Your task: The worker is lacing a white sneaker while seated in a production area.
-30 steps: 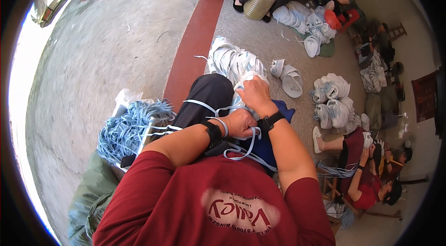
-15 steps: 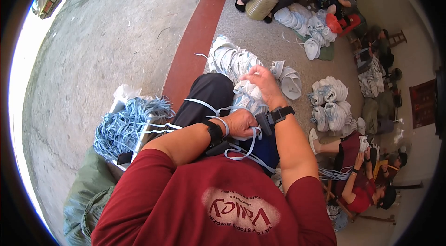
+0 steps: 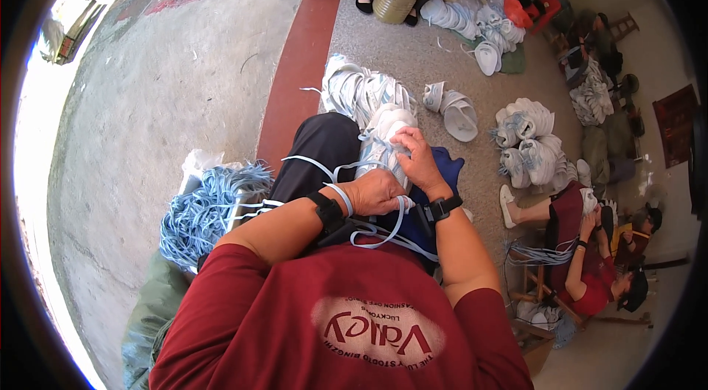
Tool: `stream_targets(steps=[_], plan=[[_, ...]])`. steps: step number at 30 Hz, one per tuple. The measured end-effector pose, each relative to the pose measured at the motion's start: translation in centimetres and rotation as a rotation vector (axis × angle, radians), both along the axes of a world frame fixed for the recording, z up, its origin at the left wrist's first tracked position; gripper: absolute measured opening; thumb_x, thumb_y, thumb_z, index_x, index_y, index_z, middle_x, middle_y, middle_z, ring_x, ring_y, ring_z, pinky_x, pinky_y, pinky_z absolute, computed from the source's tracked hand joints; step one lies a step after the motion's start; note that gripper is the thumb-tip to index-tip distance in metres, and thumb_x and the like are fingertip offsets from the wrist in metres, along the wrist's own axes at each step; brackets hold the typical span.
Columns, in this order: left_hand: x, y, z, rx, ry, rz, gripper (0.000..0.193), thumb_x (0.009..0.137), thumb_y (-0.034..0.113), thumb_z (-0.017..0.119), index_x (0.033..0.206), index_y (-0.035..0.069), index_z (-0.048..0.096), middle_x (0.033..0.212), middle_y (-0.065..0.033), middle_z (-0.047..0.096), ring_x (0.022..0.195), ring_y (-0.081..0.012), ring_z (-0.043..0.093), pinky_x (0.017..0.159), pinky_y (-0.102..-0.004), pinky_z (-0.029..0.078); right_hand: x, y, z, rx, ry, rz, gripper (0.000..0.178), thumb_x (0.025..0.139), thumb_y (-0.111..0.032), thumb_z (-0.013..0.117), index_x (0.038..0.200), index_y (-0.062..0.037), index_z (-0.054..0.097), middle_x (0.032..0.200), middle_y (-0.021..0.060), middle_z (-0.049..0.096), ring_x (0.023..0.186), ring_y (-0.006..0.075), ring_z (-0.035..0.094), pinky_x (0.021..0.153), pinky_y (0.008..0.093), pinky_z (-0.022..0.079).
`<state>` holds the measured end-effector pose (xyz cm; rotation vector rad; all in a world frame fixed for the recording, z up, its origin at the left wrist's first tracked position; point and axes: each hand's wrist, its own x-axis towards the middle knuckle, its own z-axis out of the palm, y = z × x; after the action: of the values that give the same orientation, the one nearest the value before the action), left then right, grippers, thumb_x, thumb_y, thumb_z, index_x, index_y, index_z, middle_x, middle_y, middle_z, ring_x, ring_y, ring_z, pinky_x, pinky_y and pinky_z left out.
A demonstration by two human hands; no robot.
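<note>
A white and light blue shoe upper (image 3: 381,138) lies across my lap, its toe pointing away from me. My left hand (image 3: 377,192) is closed around its near end, fingers curled under and partly hidden. Over the upper's lacing area, my right hand (image 3: 419,159) has bent fingers touching the surface; whatever they pinch is too small to make out. A light blue shoelace (image 3: 400,228) loops below my left hand, and more lace runs across my left wrist and dark trouser leg (image 3: 313,147). Both wrists wear black bands.
Left of me, a bundle of blue laces (image 3: 206,206) fills a white container beside a green sack (image 3: 151,309). Beyond my knees lies a pile of shoe uppers (image 3: 361,91). More stacks (image 3: 527,143) stand on the right, where several people sit working.
My right hand has come down and nearer, from raised above the upper to touching it. My left hand keeps its grip. The view has shifted slightly.
</note>
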<state>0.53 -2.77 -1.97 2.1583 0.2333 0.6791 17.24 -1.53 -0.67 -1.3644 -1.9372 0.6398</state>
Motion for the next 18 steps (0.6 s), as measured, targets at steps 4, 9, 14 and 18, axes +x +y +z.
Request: stream_targets(steps=[4,9,14,18], plan=[[0.1,-0.1,0.6,0.044,-0.009,-0.003,0.039,0.088,0.027,0.053,0.06,0.0,0.052,0.056,-0.0178,0.05,0.057,-0.035,0.051,0.056,-0.0419,0.041,0.5,0.5,-0.9,0.025,-0.021,-0.022,0.027,0.066,0.006,0.051,0.09,-0.0009,0.061,0.099,0.014,0.054,0.096,0.0332,0.053,0.085,0.0355,0.043],[0.0,-3.8,5.1,-0.359,-0.133,-0.407,0.048,0.094,0.036,0.043,0.064,-0.001,0.054,0.055,-0.012,0.048,0.053,-0.0292,0.048,0.052,-0.0363,0.039,0.0,0.5,-1.3,0.022,-0.024,-0.022,0.026,0.067,0.007,0.051,0.088,-0.0016,0.064,0.098,0.0135,0.054,0.093,0.0316,0.054,0.084,0.0342,0.044],[-1.6,-4.9,6.9,-0.593,-0.151,-0.532,0.049,0.094,0.038,0.041,0.071,-0.001,0.06,0.058,-0.0076,0.053,0.05,-0.0194,0.048,0.05,-0.0315,0.038,0.4,1.0,-2.6,-0.008,-0.007,-0.052,0.026,0.07,0.009,0.049,0.085,-0.0032,0.066,0.095,0.0121,0.056,0.091,0.0302,0.056,0.083,0.0328,0.044],[-3.0,-5.7,7.8,-0.694,-0.101,-0.528,0.048,0.094,0.037,0.042,0.071,-0.002,0.06,0.06,-0.0077,0.055,0.051,-0.0186,0.049,0.05,-0.0317,0.039,0.4,1.1,-3.4,-0.019,0.056,-0.035,0.022,0.074,0.007,0.05,0.082,-0.0043,0.067,0.09,0.0113,0.058,0.089,0.0294,0.057,0.083,0.0323,0.044]])
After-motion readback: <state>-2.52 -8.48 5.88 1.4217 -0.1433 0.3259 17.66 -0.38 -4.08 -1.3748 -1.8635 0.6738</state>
